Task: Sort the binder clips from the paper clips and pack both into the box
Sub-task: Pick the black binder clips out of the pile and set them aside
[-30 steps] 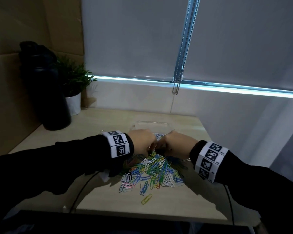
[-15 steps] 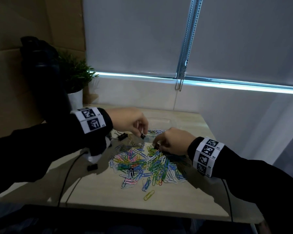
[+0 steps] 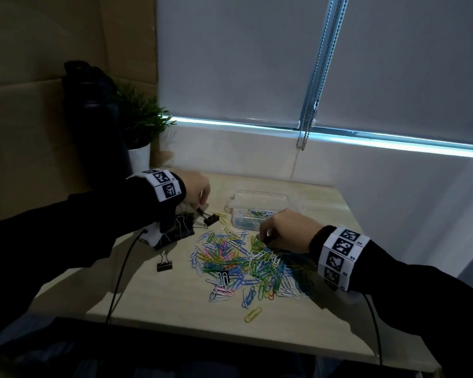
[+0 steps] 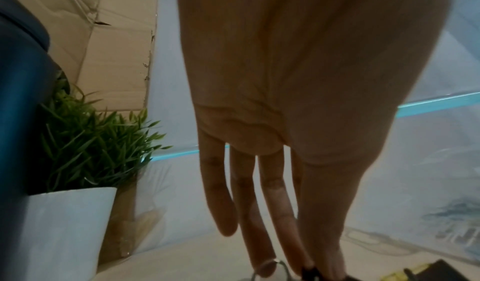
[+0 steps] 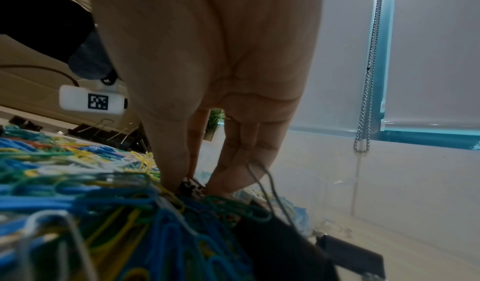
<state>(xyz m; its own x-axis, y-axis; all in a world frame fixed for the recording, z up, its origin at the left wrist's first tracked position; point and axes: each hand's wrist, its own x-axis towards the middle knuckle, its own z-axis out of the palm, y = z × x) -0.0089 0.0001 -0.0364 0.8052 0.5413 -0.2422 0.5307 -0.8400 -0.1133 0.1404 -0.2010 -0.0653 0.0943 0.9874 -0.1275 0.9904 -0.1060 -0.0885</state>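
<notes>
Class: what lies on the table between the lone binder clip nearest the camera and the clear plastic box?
Loose coloured paper clips, seen in the head view, between binder clip and box.

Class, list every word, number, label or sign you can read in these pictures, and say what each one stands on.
No word, brand or number can be read anywhere.
Left wristband: black-and-white square code patterns; tiny characters beside them, too small to read.
Right wristband: the same patterns; tiny characters, too small to read.
White module in the right wrist view: one square code pattern, no letters.
</notes>
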